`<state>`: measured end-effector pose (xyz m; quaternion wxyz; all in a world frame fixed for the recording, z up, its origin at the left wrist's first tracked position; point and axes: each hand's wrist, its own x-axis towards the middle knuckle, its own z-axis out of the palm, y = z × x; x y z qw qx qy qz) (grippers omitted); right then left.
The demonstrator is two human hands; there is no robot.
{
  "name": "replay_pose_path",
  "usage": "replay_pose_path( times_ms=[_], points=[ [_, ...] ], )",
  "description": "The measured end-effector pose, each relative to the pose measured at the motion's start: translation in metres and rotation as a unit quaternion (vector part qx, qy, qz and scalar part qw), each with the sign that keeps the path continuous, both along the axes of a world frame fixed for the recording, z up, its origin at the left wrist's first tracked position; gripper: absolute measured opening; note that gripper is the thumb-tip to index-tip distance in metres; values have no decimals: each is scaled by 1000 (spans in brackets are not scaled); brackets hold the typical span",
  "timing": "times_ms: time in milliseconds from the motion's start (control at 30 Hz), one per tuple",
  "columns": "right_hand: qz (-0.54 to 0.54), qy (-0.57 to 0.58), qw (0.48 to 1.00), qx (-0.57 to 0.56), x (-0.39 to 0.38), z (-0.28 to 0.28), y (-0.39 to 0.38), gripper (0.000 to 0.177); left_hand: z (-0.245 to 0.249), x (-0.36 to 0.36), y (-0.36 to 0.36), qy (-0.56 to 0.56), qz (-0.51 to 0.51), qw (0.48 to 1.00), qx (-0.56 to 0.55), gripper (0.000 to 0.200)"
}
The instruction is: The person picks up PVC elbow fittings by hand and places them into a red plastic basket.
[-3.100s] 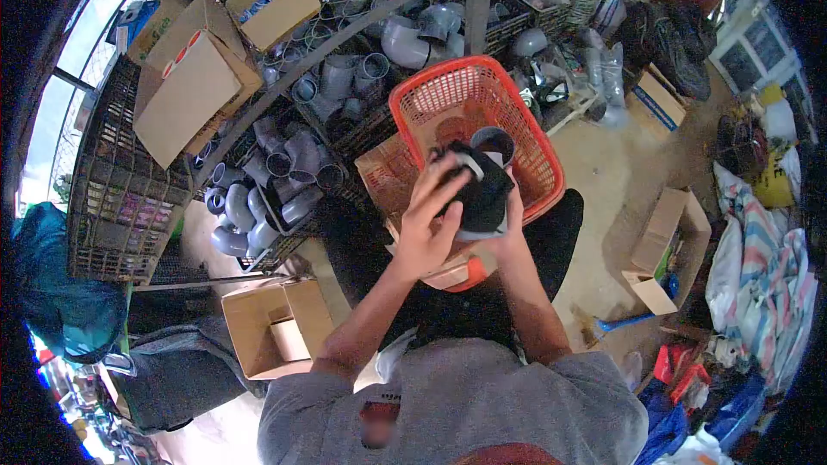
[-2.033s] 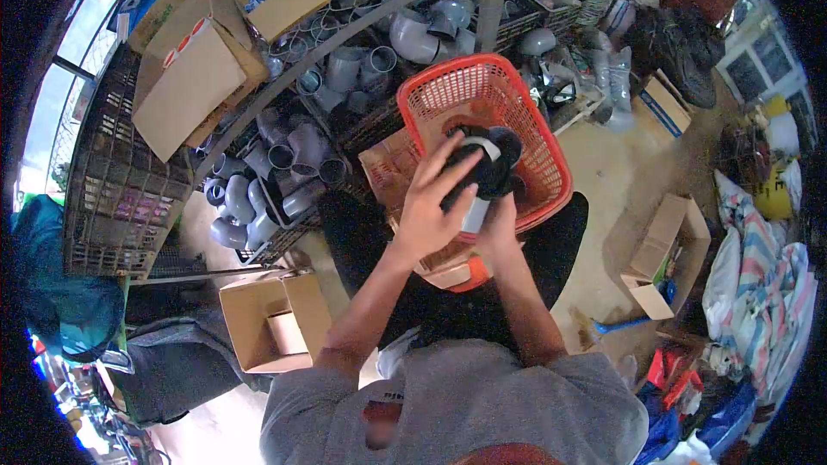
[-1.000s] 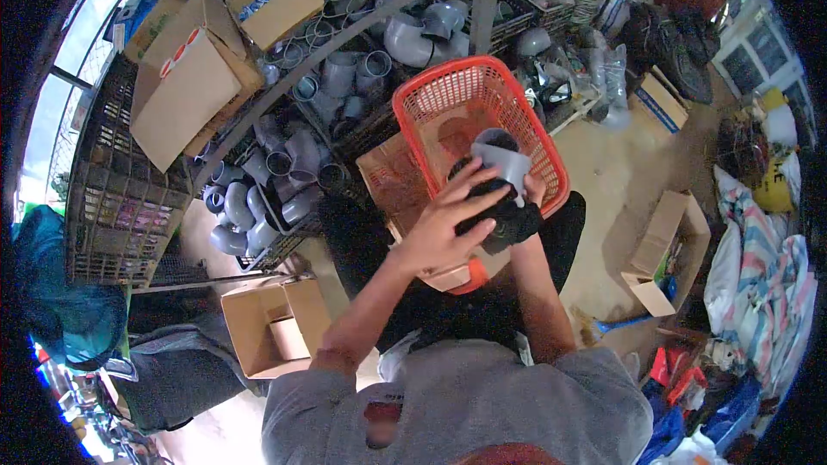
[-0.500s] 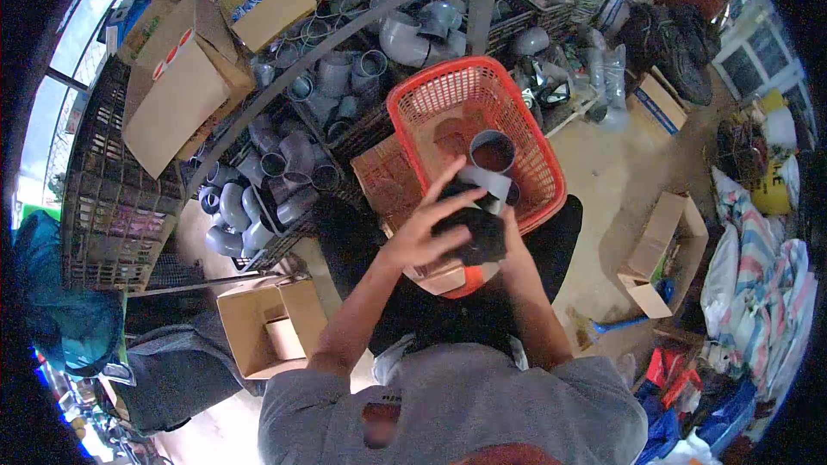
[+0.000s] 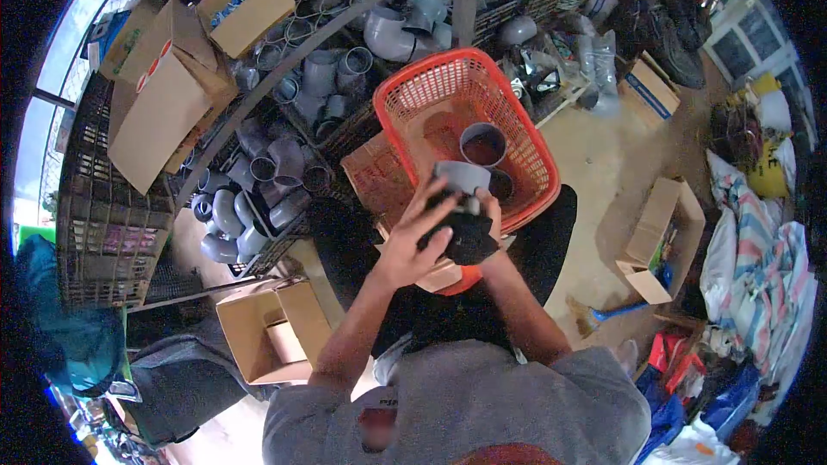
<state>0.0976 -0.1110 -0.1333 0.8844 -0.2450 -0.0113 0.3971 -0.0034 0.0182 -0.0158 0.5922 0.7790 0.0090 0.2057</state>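
Over the near edge of a red plastic basket [image 5: 532,103] I have a grey pipe fitting [image 5: 463,176] tilted between my hands. A black cloth [image 5: 469,239] hangs just below it, bunched against its near end. My left hand [image 5: 412,243] wraps the fitting's left side, its fingers partly over the cloth. On the right side, the fingers of my right hand [image 5: 491,217] curl round the fitting and the cloth's edge, partly hidden. Inside the basket stands another grey fitting [image 5: 484,145], with a second round fitting [image 5: 500,185] partly hidden beside it.
Crates of grey elbow fittings [image 5: 228,215] and other fittings [image 5: 320,73] lie at the left and back. An open cardboard box [image 5: 245,340] stands at my left, another box [image 5: 655,245] at my right. A blue-handled brush [image 5: 616,313] lies on the floor.
The grey fitting has turned so its rim faces up and back, and it sits slightly further left. My left fingers have closed in round it and the cloth. The whole view has shifted slightly.
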Motion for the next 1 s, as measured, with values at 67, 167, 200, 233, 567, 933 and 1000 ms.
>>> replay_pose_path(
  times_ms=[67, 167, 200, 233, 567, 933, 1000],
  points=[
    [63, 22, 996, 54, -3, -6, 1, 51, 11, 2, 12, -18, -114, 963, 242, 40],
    [-27, -36, 998, -42, -36, -44, 18, 60, 22, 17, 23, -35, -129, 975, 180, 34],
    [-7, -20, 999, -46, -25, -24, 21, 67, 23, 24, 30, -44, -134, 982, 125, 34],
    [13, -2, 999, -52, -21, 3, 19, 75, 12, 31, 37, -53, -120, 983, 127, 38],
    [-21, 93, 988, -122, -21, 88, 18, 50, -7, 28, 28, -78, 130, 957, 246, 57],
    [-25, 104, 994, 11, -8, 103, 13, 65, 16, 19, 34, -33, 65, 966, 247, 66],
    [-79, 113, 990, -9, -4, 116, 14, 74, 6, 5, 32, 21, 307, 940, 147, 60]
  ],
)
